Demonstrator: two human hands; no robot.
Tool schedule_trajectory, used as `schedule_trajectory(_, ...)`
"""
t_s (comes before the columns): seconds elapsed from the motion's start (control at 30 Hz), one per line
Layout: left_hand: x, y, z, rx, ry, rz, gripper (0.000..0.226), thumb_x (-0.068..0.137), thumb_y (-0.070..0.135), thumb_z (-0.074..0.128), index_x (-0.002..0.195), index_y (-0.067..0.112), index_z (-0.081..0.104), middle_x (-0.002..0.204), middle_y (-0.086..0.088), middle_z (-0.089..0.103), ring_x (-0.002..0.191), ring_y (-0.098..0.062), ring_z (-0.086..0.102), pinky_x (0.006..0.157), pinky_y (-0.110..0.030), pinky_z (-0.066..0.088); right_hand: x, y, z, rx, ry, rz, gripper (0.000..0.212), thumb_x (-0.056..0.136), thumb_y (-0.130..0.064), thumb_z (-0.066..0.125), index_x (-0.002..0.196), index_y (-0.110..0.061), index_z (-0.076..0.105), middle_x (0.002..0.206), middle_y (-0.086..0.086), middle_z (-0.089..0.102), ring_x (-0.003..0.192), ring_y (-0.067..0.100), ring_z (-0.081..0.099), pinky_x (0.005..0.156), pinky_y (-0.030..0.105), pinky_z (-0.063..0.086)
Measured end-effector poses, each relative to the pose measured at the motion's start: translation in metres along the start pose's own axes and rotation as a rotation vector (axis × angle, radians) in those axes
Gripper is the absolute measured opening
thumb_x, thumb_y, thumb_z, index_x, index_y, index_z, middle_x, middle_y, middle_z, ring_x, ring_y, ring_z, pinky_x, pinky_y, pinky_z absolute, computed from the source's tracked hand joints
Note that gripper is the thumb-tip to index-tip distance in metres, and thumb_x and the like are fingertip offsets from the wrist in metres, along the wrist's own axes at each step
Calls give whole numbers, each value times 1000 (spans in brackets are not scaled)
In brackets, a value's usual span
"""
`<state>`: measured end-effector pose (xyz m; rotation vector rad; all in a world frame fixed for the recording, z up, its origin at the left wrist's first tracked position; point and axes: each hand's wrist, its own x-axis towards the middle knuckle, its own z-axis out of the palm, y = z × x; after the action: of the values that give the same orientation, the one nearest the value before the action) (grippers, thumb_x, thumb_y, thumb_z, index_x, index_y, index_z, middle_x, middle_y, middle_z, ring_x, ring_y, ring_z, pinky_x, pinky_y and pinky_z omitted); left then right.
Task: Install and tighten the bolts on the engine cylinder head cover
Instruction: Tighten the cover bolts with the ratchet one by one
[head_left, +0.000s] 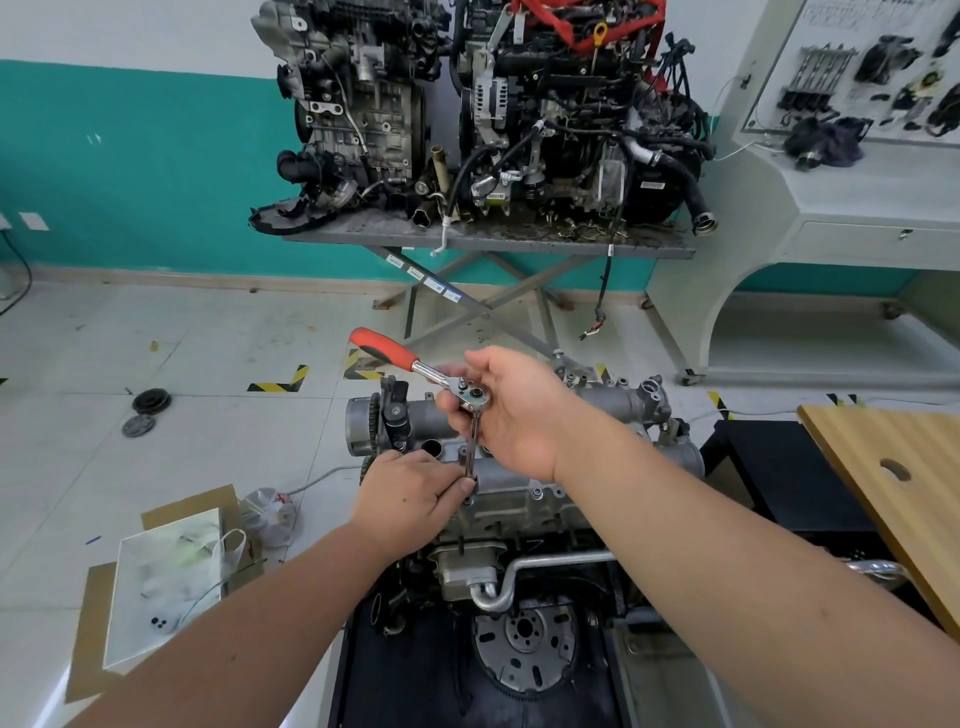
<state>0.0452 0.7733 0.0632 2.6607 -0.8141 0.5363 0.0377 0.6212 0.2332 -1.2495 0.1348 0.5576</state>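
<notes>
The grey cylinder head cover (519, 480) lies across the top of the engine in front of me. A ratchet wrench with a red handle (382, 348) stands over it, its extension bar (472, 447) running down to a bolt on the cover's near edge. My right hand (514, 410) grips the ratchet's chrome head at the top. My left hand (410, 493) pinches the lower end of the extension bar just above the bolt. Another bolt head (537, 491) shows on the cover to the right of the socket.
A flywheel (524, 644) and a bent metal pipe (524, 571) sit low on the engine. A wooden board (893, 488) lies at right. Cardboard and a plastic bag (171, 571) are on the floor at left. Two more engines stand on a lift table (488, 241) behind.
</notes>
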Motion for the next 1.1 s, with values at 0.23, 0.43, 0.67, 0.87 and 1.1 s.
schedule_trajectory(0.23,0,0,-1,10,6,11,41,99,47,35,76,29,64,66,13,62,75,-11,62,63,-30,35,5,5,-2,-148,27,-37,17,100,-21,56,89,-13,66,63,-2,60,59,12,46,63,24,36)
schedule_trajectory(0.43,-1,1,-1,9,22,17,40,99,46,36,77,29,65,67,14,64,76,-10,63,63,-31,41,8,3,-1,-119,56,-61,20,96,-8,44,98,-6,64,67,-3,60,59,12,46,62,29,33)
schedule_trajectory(0.67,-1,0,-1,-7,51,46,34,97,43,41,70,29,57,64,14,61,74,-10,62,63,-28,35,5,23,-3,384,114,-91,33,86,5,43,66,-21,38,59,-6,41,50,11,38,58,28,30)
schedule_trajectory(0.87,-1,0,1,2,49,32,36,99,42,39,70,29,55,64,14,62,73,-9,61,61,-29,36,2,46,-6,56,225,-427,30,100,-20,59,86,-41,75,99,-17,73,92,4,67,84,28,53)
schedule_trajectory(1.1,3,2,0,29,21,27,23,89,33,53,66,31,48,57,13,49,56,-11,50,55,-27,32,3,57,-19,-1305,367,-1366,31,83,8,61,107,-5,76,122,14,68,104,35,63,86,45,53)
